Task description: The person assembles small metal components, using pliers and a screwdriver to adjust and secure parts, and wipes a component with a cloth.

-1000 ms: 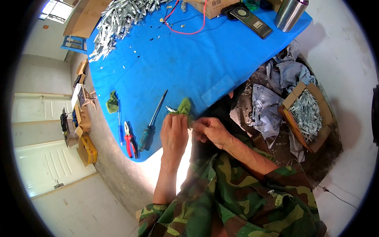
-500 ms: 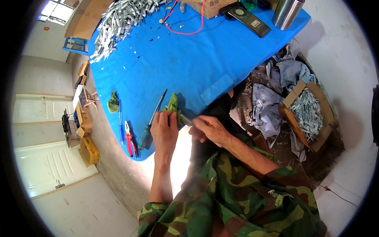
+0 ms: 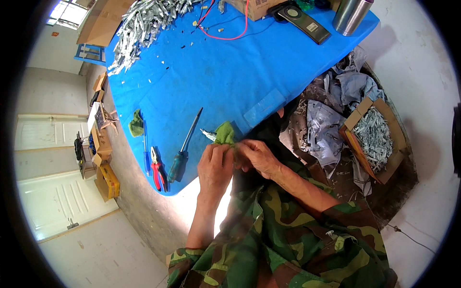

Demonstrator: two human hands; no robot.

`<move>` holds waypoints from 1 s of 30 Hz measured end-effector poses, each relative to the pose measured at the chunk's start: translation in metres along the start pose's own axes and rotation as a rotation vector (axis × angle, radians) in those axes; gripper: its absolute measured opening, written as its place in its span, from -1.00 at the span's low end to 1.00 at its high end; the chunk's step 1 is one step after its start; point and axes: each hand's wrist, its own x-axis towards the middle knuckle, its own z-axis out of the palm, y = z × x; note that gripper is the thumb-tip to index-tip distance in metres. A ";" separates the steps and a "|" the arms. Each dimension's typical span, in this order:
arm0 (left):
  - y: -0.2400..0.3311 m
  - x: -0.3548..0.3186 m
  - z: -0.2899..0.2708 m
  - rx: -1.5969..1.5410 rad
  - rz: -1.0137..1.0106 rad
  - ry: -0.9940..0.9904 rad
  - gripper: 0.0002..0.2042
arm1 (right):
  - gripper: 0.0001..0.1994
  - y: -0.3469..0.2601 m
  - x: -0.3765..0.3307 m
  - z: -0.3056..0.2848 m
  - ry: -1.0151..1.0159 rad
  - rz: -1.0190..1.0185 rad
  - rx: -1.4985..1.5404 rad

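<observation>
Close together at the table's near edge, my left hand (image 3: pixel 215 164) and my right hand (image 3: pixel 259 158) have their fingers closed on a green cloth (image 3: pixel 224 132). A silvery strip-like piece (image 3: pixel 208 135) pokes out from the cloth's left side; its other end is hidden. Left of my hands lies a screwdriver (image 3: pixel 178 162) with a dark teal handle, its shaft angled away from me. Beside it are red-handled pliers (image 3: pixel 156 174) and a slim blue-handled screwdriver (image 3: pixel 147 156). A second green cloth (image 3: pixel 136 124) rests near the table's left edge.
Across the blue-covered table (image 3: pixel 192 81), a pile of silvery strips (image 3: pixel 144 31) sits far left. A red wire (image 3: pixel 230 38), a dark flat device (image 3: pixel 305 25) and a metal cup (image 3: pixel 350 18) are at the back. Right of the table, a cardboard box (image 3: pixel 357 115) holds more strips.
My left hand has shifted slightly right, toward my right hand. The green cloth now bunches between both hands, and the metal strip that spanned them is mostly covered.
</observation>
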 end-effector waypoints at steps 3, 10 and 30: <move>-0.001 0.000 0.001 0.034 0.027 0.016 -0.88 | -0.72 0.002 0.000 -0.001 -0.006 0.000 0.033; -0.015 0.012 -0.003 0.221 0.071 0.124 -0.92 | -0.73 0.005 0.000 -0.001 -0.017 -0.061 0.031; 0.011 0.000 -0.001 -0.006 -0.045 -0.010 -0.82 | -0.66 0.002 0.000 0.001 0.031 -0.036 -0.038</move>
